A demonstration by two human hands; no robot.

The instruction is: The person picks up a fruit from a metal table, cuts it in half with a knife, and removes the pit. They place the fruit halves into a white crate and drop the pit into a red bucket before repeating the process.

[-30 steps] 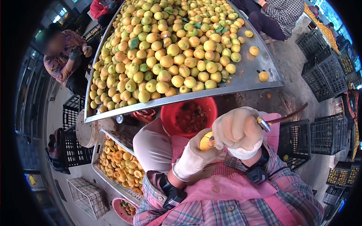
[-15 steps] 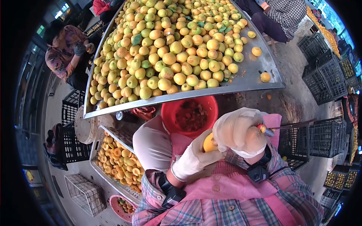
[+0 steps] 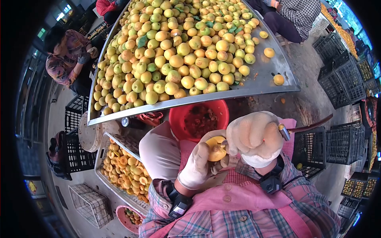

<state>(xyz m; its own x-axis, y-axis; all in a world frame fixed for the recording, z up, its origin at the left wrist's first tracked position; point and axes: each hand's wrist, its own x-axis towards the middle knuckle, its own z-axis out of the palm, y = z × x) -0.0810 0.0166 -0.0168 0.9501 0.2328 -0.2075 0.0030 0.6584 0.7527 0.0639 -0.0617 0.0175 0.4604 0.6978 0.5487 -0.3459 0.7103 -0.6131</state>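
While my left grip cradles fruit beside right grip clenching tool, handling likely light, soft, slippery: cup sides.

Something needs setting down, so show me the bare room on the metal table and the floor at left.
The metal table has a bare patch at its near right corner, between the fruit pile and the right rim, broken by loose fruits and scraps. Floor lies bare between the black crate and the pale crate. The table's left and middle are crowded.
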